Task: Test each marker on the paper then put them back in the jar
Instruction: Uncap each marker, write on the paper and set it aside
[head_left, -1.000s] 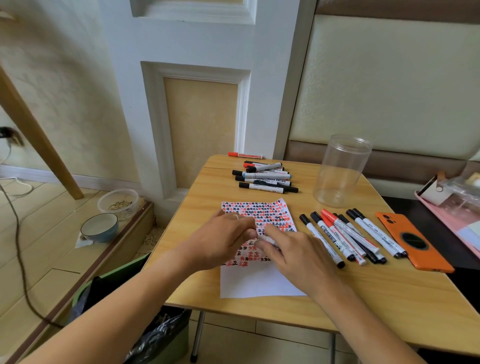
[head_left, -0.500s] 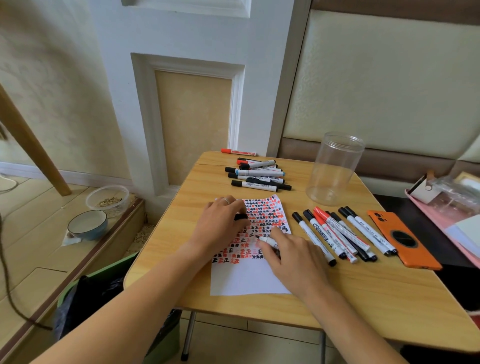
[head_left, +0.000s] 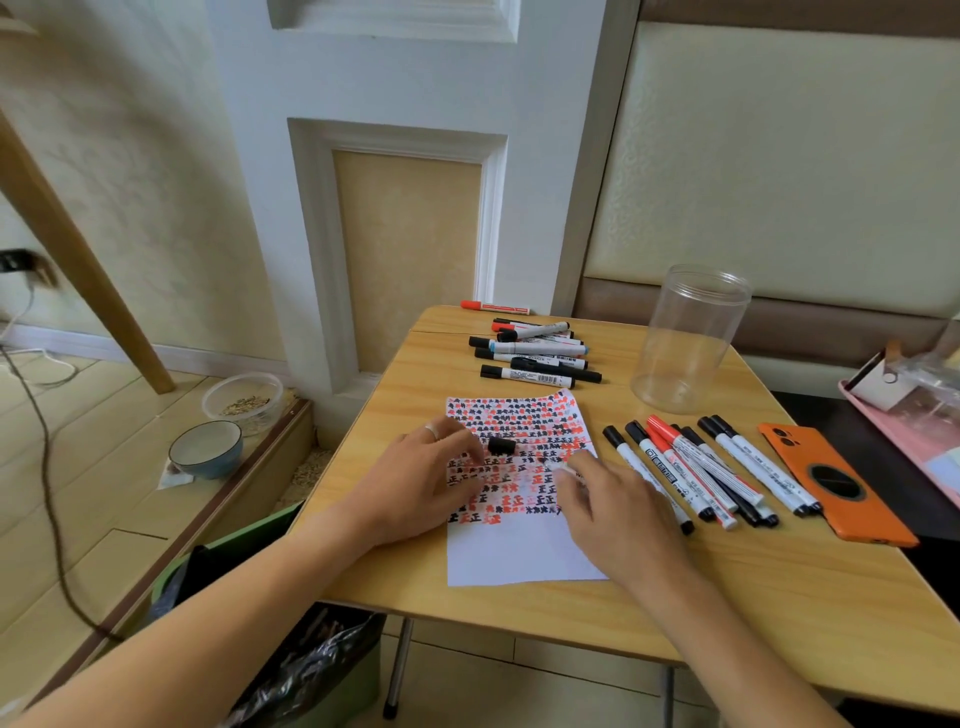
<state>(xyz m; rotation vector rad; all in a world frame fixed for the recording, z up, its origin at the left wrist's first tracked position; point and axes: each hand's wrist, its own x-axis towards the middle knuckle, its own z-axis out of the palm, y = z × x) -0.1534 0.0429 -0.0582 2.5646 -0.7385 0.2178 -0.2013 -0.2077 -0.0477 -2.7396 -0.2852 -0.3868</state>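
One sheet of paper (head_left: 524, 551) lies at the centre of the bench (head_left: 779, 613), with one clear jar (head_left: 685, 338) standing toward the upper right and one orange phone (head_left: 836, 486) at the right. Markers lie in two groups: about eight in the right-hand row (head_left: 701, 473), about seven in the far pile (head_left: 535, 356), the exact number hard to tell where they overlap, plus one red marker (head_left: 494, 307) alone at the far edge. On the floor at left sit one blue bowl (head_left: 206, 449) and one clear container (head_left: 242, 397).
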